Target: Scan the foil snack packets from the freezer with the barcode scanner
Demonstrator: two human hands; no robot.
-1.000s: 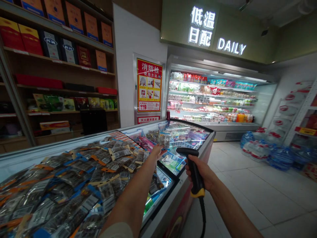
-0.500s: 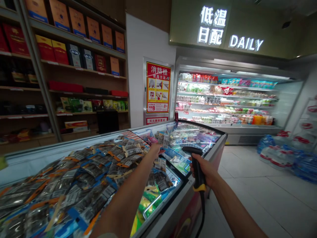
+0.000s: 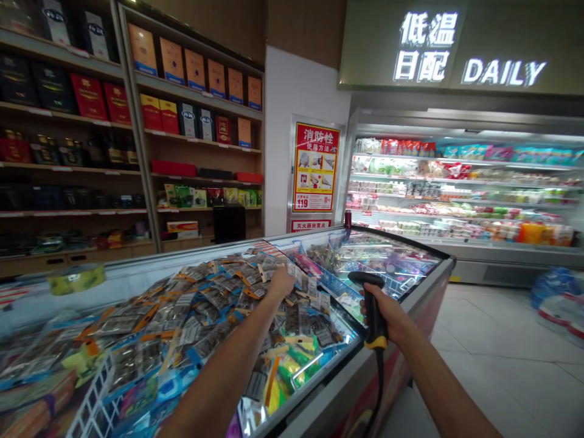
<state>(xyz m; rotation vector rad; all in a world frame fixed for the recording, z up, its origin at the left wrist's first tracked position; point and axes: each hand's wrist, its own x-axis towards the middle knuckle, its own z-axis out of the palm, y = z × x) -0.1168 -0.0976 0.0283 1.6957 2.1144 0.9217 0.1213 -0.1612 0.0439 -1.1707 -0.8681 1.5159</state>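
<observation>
My right hand [image 3: 387, 307] is closed around the black handle of a barcode scanner [image 3: 375, 316] with a yellow band at its base. The scanner is upright over the freezer's front rim, its cable hanging down. My left hand [image 3: 283, 281] reaches out to the far side of a heap of small clear packets [image 3: 214, 292] with blue and orange edges, lying on the glass top of a chest freezer [image 3: 433, 274]. The fingers of that hand are blurred and mostly hidden behind it, among packets, so I cannot make out what they hold.
Green and yellow bags [image 3: 292, 365] and a white wire basket [image 3: 93, 395] show in the freezer. A red can [image 3: 348, 219] stands on its far corner. Shelves of boxes [image 3: 196, 121] line the left wall; a lit chiller [image 3: 465, 201] and water bottles [image 3: 552, 289] are at right.
The view has swung left, so the shelves and heap show more. My left hand has drawn back from the blue basket area to the heap's far edge. My right hand still grips the scanner.
</observation>
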